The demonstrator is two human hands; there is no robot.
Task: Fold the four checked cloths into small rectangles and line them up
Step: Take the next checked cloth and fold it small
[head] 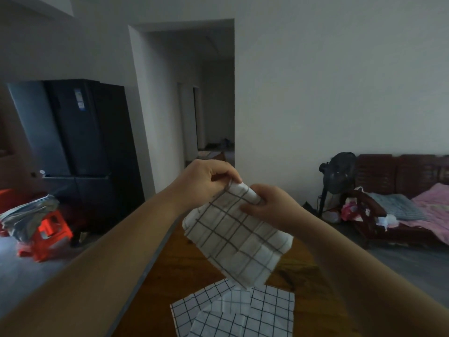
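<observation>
A white cloth with grey checks [235,237] hangs in the air above the wooden table [170,268]. My left hand [206,181] pinches its top left corner, and my right hand [267,205] grips the top edge just beside it. The cloth droops down and to the right, partly doubled over. Below it, more white checked cloths [233,312] lie flat and overlapping on the table near the bottom of the view. Their lower parts are cut off by the frame edge.
The table's left edge [145,271] runs diagonally, with grey floor beyond it. An orange stool [48,234] piled with fabric and a black fridge [80,142] stand at the left. A fan [337,173] and a wooden bench with bedding [413,210] are at the right.
</observation>
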